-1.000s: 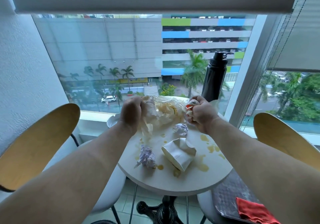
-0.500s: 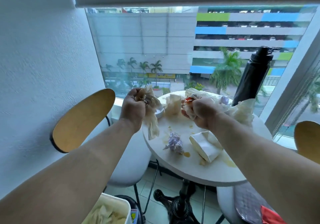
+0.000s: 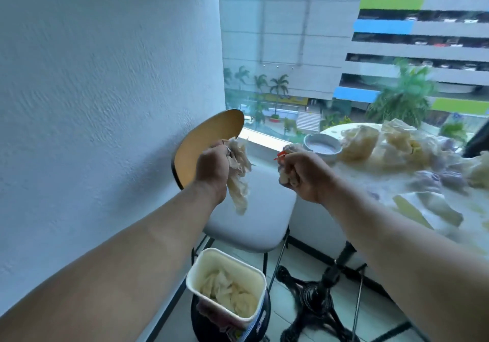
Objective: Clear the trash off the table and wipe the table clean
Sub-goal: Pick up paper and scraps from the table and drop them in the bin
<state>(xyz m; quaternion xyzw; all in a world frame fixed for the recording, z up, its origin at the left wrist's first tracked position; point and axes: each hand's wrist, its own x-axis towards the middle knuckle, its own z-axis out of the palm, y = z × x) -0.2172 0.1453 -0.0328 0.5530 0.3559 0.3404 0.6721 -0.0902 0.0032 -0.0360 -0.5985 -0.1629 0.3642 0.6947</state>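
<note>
**Head view: both hands holding trash, left of the table**

The white textured wall (image 3: 92, 103) fills the frame from 7 to 11 o'clock. The window (image 3: 291, 50) takes up 12 to 2 o'clock. The round white table (image 3: 375, 182) lies at 3 o'clock, blurred. It carries crumpled wrappers (image 3: 357, 143), purple wads (image 3: 436, 180) and a flattened paper carton (image 3: 428, 209), and its black pedestal (image 3: 317, 296) stands at 5 o'clock.

A chair (image 3: 254, 220) with a white seat and a wooden back sits at the centre, just beside the table. At 6 o'clock a white rectangular bin (image 3: 225, 251) stands on the floor with pale paper already in it.

My left hand (image 3: 211, 172), at centre, is closed in a fist around a crumpled wrapper (image 3: 238, 182), whose tail hangs down over the chair seat. My right hand (image 3: 304, 175), toward 3 o'clock of the left and apart from it, is clenched on a small wad (image 3: 287, 177) with a red scrap (image 3: 280, 155) sticking out at the top. It is near the table's left edge. A small white bowl (image 3: 322, 144) rests on the table just beyond that hand.
</note>
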